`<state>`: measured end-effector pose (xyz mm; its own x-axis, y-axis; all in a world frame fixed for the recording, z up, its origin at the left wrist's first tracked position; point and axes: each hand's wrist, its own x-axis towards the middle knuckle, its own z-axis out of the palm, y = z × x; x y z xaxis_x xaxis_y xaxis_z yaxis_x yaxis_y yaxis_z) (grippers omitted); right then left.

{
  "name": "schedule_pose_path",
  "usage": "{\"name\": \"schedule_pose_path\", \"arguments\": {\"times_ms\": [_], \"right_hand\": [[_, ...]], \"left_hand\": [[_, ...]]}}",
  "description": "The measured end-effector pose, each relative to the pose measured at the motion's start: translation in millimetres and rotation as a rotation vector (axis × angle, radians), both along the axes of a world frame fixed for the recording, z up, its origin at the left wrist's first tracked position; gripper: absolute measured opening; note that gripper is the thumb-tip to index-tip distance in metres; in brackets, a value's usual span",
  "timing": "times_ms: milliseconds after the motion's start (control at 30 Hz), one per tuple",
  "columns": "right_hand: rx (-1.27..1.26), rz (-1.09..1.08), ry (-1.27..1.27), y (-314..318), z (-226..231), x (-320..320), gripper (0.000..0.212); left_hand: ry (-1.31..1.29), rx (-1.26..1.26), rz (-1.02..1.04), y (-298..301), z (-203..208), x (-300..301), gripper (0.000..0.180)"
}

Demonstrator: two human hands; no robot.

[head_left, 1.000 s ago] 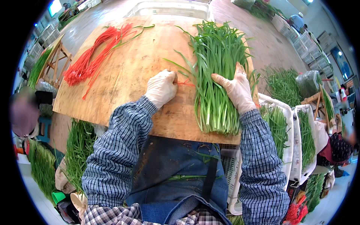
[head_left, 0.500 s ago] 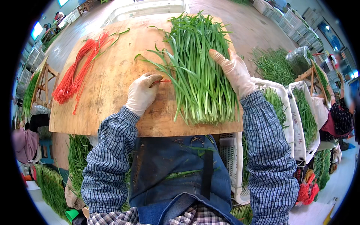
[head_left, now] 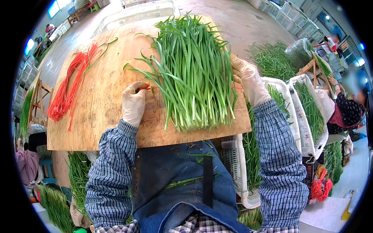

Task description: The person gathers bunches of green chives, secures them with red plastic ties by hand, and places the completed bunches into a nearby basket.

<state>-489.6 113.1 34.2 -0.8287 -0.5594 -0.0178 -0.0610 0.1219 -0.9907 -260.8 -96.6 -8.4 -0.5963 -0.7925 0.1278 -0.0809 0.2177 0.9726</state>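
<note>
A thick bundle of green garlic chives [head_left: 190, 73] lies on the wooden board [head_left: 105, 124], leaf tips pointing away and pale stem ends toward me. At its left side my gloved left hand [head_left: 133, 103] is closed in a pinch on a red tie strip [head_left: 152, 88], which runs under the bundle. The strip's other end shows at the bundle's right edge, just below the fingers of my right hand [head_left: 250, 79]. That gloved hand is beside the chives, thumb and bent fingers apart; some fingertips are partly hidden. A bunch of red tie strips [head_left: 72, 85] lies at the board's left.
White crates [head_left: 307, 116] holding chives stand at the right, and another white crate [head_left: 140, 13] is beyond the board. Loose chives [head_left: 272, 58] are heaped at the far right. A co-worker in dark patterned clothing [head_left: 349, 108] is at the right edge.
My right hand has moved off the top of the chives down to their right side. The left hand has drawn slightly left with the strip, whose far end now shows at the right.
</note>
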Motion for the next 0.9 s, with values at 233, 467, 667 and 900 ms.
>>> {"name": "schedule_pose_path", "arguments": {"times_ms": [233, 467, 667, 900], "right_hand": [[-0.061, -0.012, -0.108, 16.7, 16.6, 12.3, 0.06], [0.015, -0.144, -0.113, 43.9, 4.2, 4.2, 0.066], [0.295, -0.214, -0.047, 78.2, -11.4, 1.7, 0.038], [0.222, 0.015, -0.025, 79.9, -62.1, 4.9, 0.045]], "left_hand": [[-0.035, -0.046, 0.037, -6.9, -8.1, 3.8, 0.013], [-0.07, -0.001, 0.012, -2.1, -5.3, 4.0, 0.012], [-0.074, -0.043, -0.029, -8.0, -1.5, 7.7, 0.012], [-0.085, 0.047, -0.02, -5.3, -2.3, 5.2, 0.015]]}}
